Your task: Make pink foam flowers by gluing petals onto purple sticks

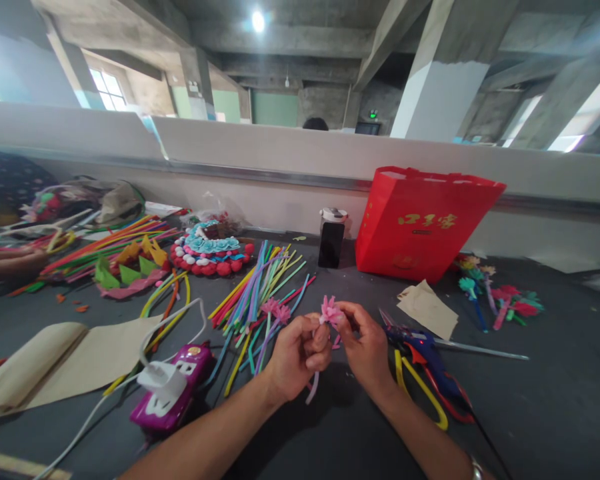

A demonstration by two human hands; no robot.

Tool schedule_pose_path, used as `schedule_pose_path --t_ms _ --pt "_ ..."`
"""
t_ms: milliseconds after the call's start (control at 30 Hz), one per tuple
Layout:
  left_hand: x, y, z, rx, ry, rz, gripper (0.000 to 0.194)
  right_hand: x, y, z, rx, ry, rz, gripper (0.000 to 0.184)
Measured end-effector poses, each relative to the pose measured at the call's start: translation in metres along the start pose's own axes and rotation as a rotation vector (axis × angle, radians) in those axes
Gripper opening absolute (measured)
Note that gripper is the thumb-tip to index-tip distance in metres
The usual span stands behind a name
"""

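A small pink flower (331, 311) with narrow petals is held up between my two hands over the dark tabletop. My left hand (300, 353) is closed around its base, and a pale lilac strip (313, 388) hangs out below that fist. At the petals' right side, the thumb and fingers of my right hand (366, 343) pinch the flower. Another pink flower (276, 311) lies just left of my hands on a heap of coloured straw-like strips (260, 293). The inner fingers of both hands are partly hidden.
A hot glue gun (437, 367), yellow-handled scissors (420, 390) and brown paper (429, 309) lie to the right. Behind stand a red bag (425, 223) and a phone (331, 245). A purple power strip (175, 387) with a white cable sits left. Another person's hand (13, 263) shows at far left.
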State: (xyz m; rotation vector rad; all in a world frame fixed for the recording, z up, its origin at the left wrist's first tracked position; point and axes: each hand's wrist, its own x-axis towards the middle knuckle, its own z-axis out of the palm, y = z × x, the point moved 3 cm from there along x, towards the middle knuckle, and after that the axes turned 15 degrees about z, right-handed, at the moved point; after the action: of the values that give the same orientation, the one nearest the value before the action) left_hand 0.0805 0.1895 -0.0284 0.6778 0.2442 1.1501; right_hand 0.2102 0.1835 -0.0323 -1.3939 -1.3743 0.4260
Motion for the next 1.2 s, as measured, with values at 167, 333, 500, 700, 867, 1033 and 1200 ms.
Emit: schedule_pose_path --t_ms 167,333,500,700,867,1033,1200 --pt "-0.001 0.000 0.003 0.021 -0.026 0.013 0.026 -0.001 -0.004 0.001 0.015 -0.024 -0.007 0.017" --pt "-0.001 0.000 0.005 0.028 -0.058 0.018 0.027 -0.001 -0.004 0.003 0.031 -0.072 0.022 0.016" --pt "-0.001 -0.001 0.003 0.050 -0.081 0.025 0.024 -0.003 0.001 0.008 0.011 -0.134 0.056 0.017" --pt "-0.002 -0.003 0.001 0.085 -0.102 0.027 0.024 -0.002 0.001 0.011 0.017 -0.172 0.033 0.017" --pt "-0.001 -0.003 0.002 0.133 -0.110 0.028 0.025 -0.002 0.004 0.012 0.015 -0.175 0.015 0.018" --pt "-0.001 -0.003 0.003 0.147 -0.107 0.022 0.026 -0.001 0.008 0.013 -0.014 -0.151 -0.004 0.013" --pt "-0.001 -0.002 0.003 0.138 -0.086 0.016 0.029 -0.002 0.006 0.011 -0.026 -0.112 -0.007 0.013"
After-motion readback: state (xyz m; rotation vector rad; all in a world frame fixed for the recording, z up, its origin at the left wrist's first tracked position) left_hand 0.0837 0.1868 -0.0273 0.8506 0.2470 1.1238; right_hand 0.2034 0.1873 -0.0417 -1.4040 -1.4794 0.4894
